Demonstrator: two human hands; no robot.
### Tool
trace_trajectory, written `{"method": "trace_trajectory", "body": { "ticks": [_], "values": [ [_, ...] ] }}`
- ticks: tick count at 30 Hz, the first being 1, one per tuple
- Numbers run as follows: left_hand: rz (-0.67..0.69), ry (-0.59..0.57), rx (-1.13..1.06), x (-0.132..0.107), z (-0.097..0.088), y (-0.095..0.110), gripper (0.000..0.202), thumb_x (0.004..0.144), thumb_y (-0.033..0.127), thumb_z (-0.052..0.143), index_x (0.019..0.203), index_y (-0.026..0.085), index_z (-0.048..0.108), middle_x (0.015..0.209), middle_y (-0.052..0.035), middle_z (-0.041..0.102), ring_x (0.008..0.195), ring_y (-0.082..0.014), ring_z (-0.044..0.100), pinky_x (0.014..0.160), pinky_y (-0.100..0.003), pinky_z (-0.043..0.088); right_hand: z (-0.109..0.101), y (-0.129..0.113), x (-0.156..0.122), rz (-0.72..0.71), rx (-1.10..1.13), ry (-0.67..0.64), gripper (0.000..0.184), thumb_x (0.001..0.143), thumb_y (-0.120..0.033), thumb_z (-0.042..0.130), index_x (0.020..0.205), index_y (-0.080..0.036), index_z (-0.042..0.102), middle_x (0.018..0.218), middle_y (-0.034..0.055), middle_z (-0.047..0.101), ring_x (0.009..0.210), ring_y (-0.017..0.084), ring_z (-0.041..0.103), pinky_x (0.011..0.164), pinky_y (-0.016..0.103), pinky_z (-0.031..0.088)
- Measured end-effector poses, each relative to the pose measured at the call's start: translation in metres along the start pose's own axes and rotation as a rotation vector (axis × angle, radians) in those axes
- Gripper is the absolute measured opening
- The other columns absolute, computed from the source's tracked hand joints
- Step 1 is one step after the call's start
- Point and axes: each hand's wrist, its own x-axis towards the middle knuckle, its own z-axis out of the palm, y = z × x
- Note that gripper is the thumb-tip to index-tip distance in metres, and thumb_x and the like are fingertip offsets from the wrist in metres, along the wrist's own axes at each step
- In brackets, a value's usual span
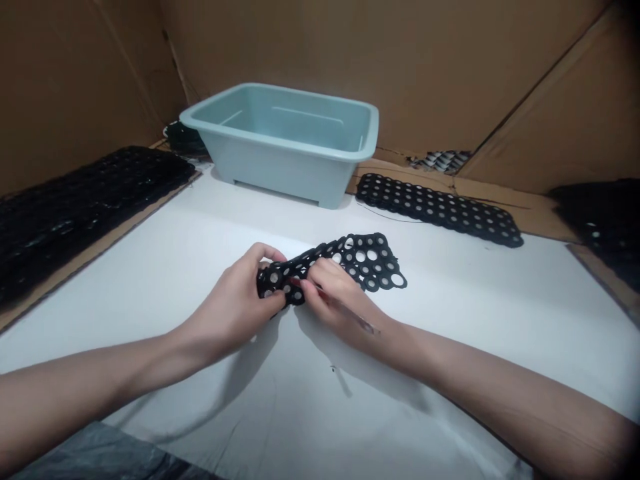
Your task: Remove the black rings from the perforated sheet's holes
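**My left hand (245, 290) pinches a ringed black strip (367, 269); my right hand (337, 283) holds a slim tool (357, 315)**

At the far left, a dark heap (95, 207) of black material lies along the edge of the white tabletop (475, 313). Next comes my left hand, thumb in front and fingers behind, pinching the left end of the ringed black strip. Beyond it stands a pale blue basin (280, 173), upright, near the back. The ringed black strip lies at the middle of the tabletop, running from my left hand up and out to the right, its rows of rings mostly filled with pale discs, a few showing white. My right hand bends over it, fingers closed round the slim tool, whose reddish front end points at the strip close to my left thumb; I cannot tell whether the tip touches. Farther right, a dotted black panel (440, 208) lies flat behind my work, and a second dark heap (605, 220) sits at the right edge.
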Motion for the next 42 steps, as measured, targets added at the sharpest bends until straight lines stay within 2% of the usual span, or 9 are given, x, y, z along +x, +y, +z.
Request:
{"method": "trace_trajectory", "body": {
  "ticks": [5,8,11,14,21,28,33,37,42],
  "values": [
    [0.138,-0.026,0.144,0.017,-0.012,-0.006,0.033,0.074,0.027,0.049,0.106,0.022,0.046,0.086,-0.0025,0.061,0.072,-0.0174,0.055,0.059,-0.024,0.037,0.003,0.008,0.004,0.02,0.045,0.064,0.027,0.089,-0.026,0.034,0.063,-0.018,0.035,0.067,0.0004,0.044,0.067,0.012,0.041,0.067,0.027,0.033],
    [0.187,-0.072,0.33,0.027,-0.018,-0.011,0.02,0.074,0.032,0.048,0.09,0.021,0.052,0.079,-0.0023,0.061,0.07,-0.0183,0.054,0.057,-0.025,0.035,-0.001,0.009,0.005,0.114,0.145,0.058,0.029,0.087,-0.026,0.036,0.059,-0.017,0.037,0.068,0.0001,0.047,0.066,0.011,0.044,0.063,0.025,0.034],
    [0.144,-0.132,0.461,0.03,-0.023,-0.015,0.016,0.072,0.035,0.049,0.076,0.02,0.05,0.069,-0.002,0.058,0.061,-0.0176,0.052,0.052,-0.025,0.031,-0.009,0.007,0.004,0.127,0.239,-0.036,0.03,0.084,-0.02,0.038,0.054,-0.017,0.034,0.065,-0.0005,0.045,0.066,0.01,0.044,0.063,0.024,0.036],
    [0.123,-0.171,0.44,0.03,-0.025,-0.014,0.017,0.072,0.036,0.048,0.076,0.02,0.049,0.069,-0.0018,0.058,0.06,-0.0172,0.053,0.052,-0.025,0.032,-0.015,0.005,0.004,0.122,0.278,-0.095,0.031,0.081,-0.015,0.04,0.051,-0.017,0.032,0.064,-0.0002,0.045,0.067,0.011,0.044,0.067,0.025,0.037],
    [0.102,-0.181,0.254,0.031,-0.024,-0.011,0.016,0.072,0.035,0.048,0.076,0.019,0.045,0.07,-0.0014,0.056,0.063,-0.0166,0.053,0.053,-0.025,0.033,-0.011,0.007,0.002,0.099,0.25,-0.075,0.029,0.081,-0.017,0.038,0.053,-0.018,0.031,0.067,0.0007,0.045,0.069,0.012,0.044,0.069,0.028,0.039],
    [0.097,-0.22,0.174,0.028,-0.022,-0.007,0.02,0.069,0.034,0.053,0.076,0.019,0.042,0.07,0.0001,0.05,0.065,-0.0155,0.049,0.054,-0.024,0.033,-0.01,0.009,0.001,0.043,0.191,-0.059,0.027,0.082,-0.018,0.039,0.055,-0.018,0.035,0.068,0.0012,0.048,0.07,0.012,0.044,0.069,0.027,0.038],
    [0.117,-0.112,0.262,0.007,-0.01,0.0,0.015,0.072,0.029,0.049,0.078,0.021,0.037,0.068,0.0015,0.049,0.062,-0.0152,0.045,0.055,-0.025,0.031,-0.006,0.008,-0.002,-0.107,0.012,-0.067,0.026,0.084,-0.02,0.037,0.059,-0.018,0.035,0.068,0.0017,0.044,0.069,0.013,0.041,0.066,0.028,0.035],
    [0.131,-0.025,0.332,-0.004,-0.001,0.0,0.008,0.075,0.024,0.043,0.08,0.021,0.037,0.072,-0.001,0.053,0.064,-0.0168,0.045,0.056,-0.025,0.029,-0.001,0.007,-0.003,-0.099,-0.018,-0.027,0.023,0.085,-0.019,0.035,0.062,-0.017,0.039,0.071,0.0026,0.044,0.071,0.013,0.041,0.068,0.028,0.034],
    [0.156,-0.011,0.379,-0.003,-0.002,-0.003,0.007,0.075,0.023,0.042,0.08,0.02,0.04,0.072,-0.0022,0.054,0.065,-0.0181,0.046,0.056,-0.025,0.029,0.003,0.008,-0.002,-0.075,-0.03,0.005,0.023,0.085,-0.019,0.036,0.062,-0.017,0.04,0.071,0.0028,0.045,0.073,0.014,0.042,0.07,0.029,0.034]
  ]
}}
